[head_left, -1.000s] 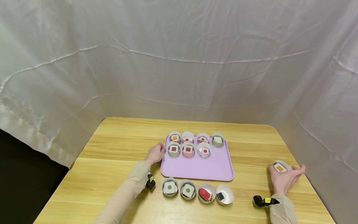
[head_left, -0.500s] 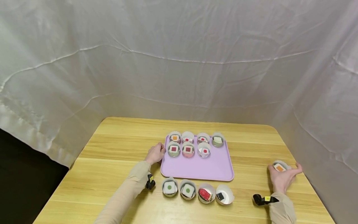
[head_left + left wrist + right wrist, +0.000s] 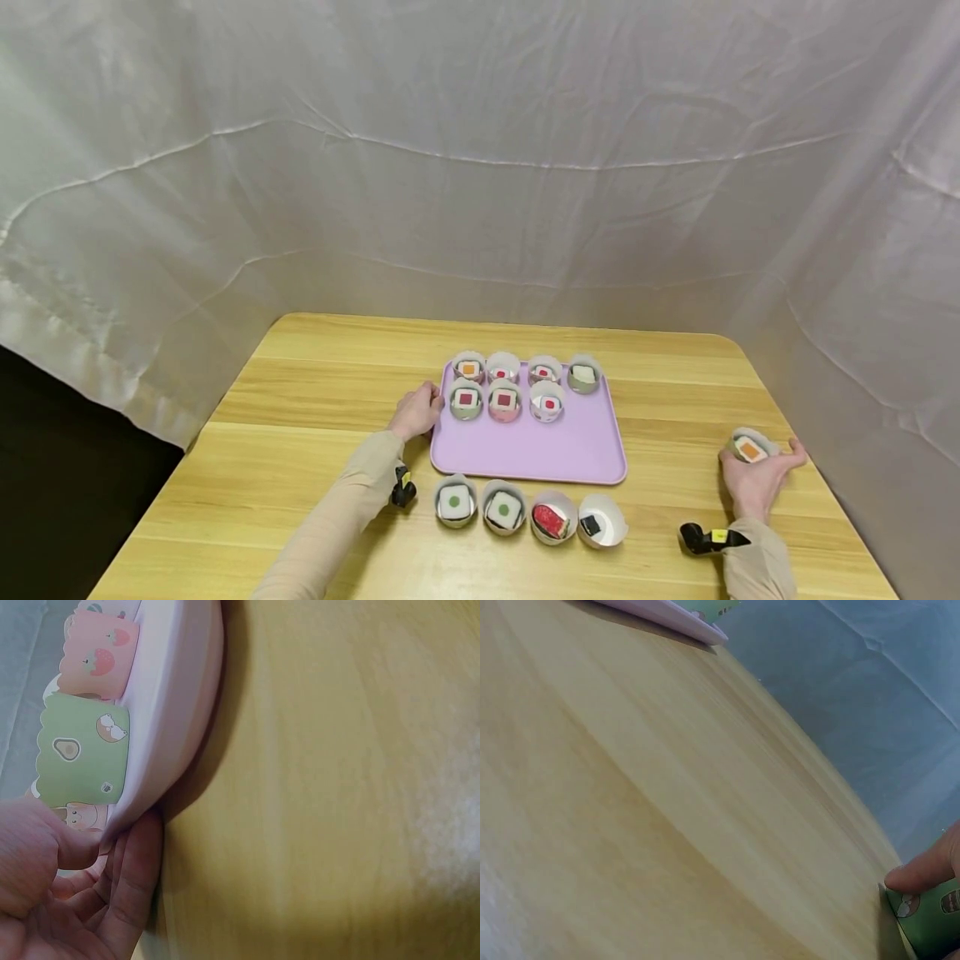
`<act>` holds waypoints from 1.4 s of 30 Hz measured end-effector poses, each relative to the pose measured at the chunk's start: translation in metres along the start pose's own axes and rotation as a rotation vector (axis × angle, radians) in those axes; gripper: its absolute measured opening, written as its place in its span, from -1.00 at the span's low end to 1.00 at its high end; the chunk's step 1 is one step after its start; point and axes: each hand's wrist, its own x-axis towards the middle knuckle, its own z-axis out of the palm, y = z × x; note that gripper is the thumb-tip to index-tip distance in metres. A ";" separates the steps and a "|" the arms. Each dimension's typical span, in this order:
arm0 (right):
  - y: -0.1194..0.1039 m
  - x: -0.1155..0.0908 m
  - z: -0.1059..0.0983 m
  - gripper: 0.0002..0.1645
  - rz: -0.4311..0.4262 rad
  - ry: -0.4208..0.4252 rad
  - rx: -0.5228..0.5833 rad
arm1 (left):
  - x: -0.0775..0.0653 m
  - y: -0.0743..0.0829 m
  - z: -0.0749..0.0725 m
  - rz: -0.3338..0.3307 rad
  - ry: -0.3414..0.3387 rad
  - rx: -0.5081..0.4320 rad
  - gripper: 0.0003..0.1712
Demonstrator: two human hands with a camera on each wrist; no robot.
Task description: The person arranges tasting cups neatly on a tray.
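My left hand (image 3: pixel 415 412) pinches the left rim of a lilac tray (image 3: pixel 525 454); in the left wrist view the thumb lies over the rim and the fingers are under it. Far right on the table, my right hand (image 3: pixel 753 487) holds a green paper cup (image 3: pixel 934 922) by its sides. Inside that cup sits a sushi piece (image 3: pixel 750 450) with an orange square centre. Several paper cups stand in two rows on the tray, among them a green avocado-print cup (image 3: pixel 84 750) and a pink strawberry-print cup (image 3: pixel 99 658), with sushi pieces in them.
In front of the tray stand two cups with green-dotted sushi, the nearer-left one being a cup (image 3: pixel 454 502), then a cup with a red piece (image 3: pixel 552 522) and a cup with a small black-and-white piece (image 3: pixel 602 522). Grey curtains (image 3: pixel 525 208) enclose the wooden table (image 3: pixel 315 392).
The raised finger of my right hand has come slightly inward, to the left, near the cup. My left hand, the tray and the other cups have not moved.
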 end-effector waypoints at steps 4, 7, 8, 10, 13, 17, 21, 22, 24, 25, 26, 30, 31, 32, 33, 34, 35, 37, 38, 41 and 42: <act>-0.001 0.000 0.000 0.19 0.017 -0.013 0.003 | 0.000 0.001 0.000 -0.005 -0.007 -0.001 -0.84; -0.002 0.000 0.000 0.20 0.040 -0.029 0.020 | -0.001 0.002 -0.001 -0.012 -0.012 -0.007 -0.83; -0.003 0.000 0.000 0.21 0.047 -0.033 0.027 | -0.001 0.002 -0.001 -0.013 -0.012 -0.008 -0.83; -0.005 -0.001 0.000 0.21 0.056 -0.043 0.032 | -0.001 0.002 -0.001 -0.014 -0.011 -0.009 -0.83; -0.007 -0.003 0.000 0.21 0.048 -0.041 0.007 | -0.001 0.001 -0.001 -0.016 -0.009 -0.008 -0.84; -0.006 -0.005 0.001 0.20 0.007 -0.031 -0.035 | -0.001 0.001 -0.001 -0.017 -0.009 -0.008 -0.84; -0.006 -0.006 0.004 0.20 -0.017 -0.040 -0.037 | -0.001 0.001 -0.001 -0.013 -0.005 -0.009 -0.84; -0.006 -0.006 0.005 0.21 -0.019 -0.042 -0.036 | -0.001 0.001 -0.001 -0.010 -0.004 -0.009 -0.84; -0.006 -0.007 0.007 0.20 -0.028 -0.049 -0.037 | -0.001 0.001 -0.001 -0.006 -0.001 -0.007 -0.84; -0.007 -0.008 0.008 0.20 -0.037 -0.052 -0.037 | -0.001 0.000 -0.001 -0.005 0.000 -0.006 -0.84; -0.007 -0.008 0.009 0.19 -0.049 -0.055 -0.039 | 0.000 0.001 -0.001 -0.006 -0.001 -0.006 -0.84; -0.010 -0.013 0.013 0.21 -0.086 -0.082 -0.043 | 0.000 0.001 0.000 -0.014 -0.009 -0.008 -0.83; -0.011 -0.014 0.014 0.22 -0.095 -0.089 -0.046 | 0.000 0.001 0.000 -0.016 -0.011 -0.010 -0.83; -0.012 -0.015 0.016 0.23 -0.098 -0.096 -0.050 | 0.001 0.001 0.000 -0.018 -0.012 -0.012 -0.83; -0.014 -0.015 0.017 0.23 -0.101 -0.105 -0.051 | 0.001 0.001 0.000 -0.021 -0.015 -0.014 -0.83; -0.016 -0.016 0.018 0.23 -0.105 -0.112 -0.055 | 0.001 0.001 0.000 -0.023 -0.016 -0.016 -0.83; -0.017 -0.017 0.019 0.24 -0.113 -0.118 -0.055 | 0.001 0.001 0.000 -0.022 -0.016 -0.018 -0.83; -0.020 -0.018 0.023 0.24 -0.124 -0.130 -0.059 | 0.001 0.001 -0.001 -0.023 -0.017 -0.020 -0.83; -0.022 -0.018 0.024 0.24 -0.132 -0.136 -0.057 | 0.001 0.001 -0.001 -0.024 -0.017 -0.020 -0.83; -0.026 -0.021 0.029 0.25 -0.150 -0.157 -0.056 | 0.000 0.001 -0.001 -0.022 -0.017 -0.019 -0.83; -0.028 -0.022 0.030 0.25 -0.157 -0.167 -0.052 | 0.000 0.001 -0.001 -0.022 -0.016 -0.018 -0.83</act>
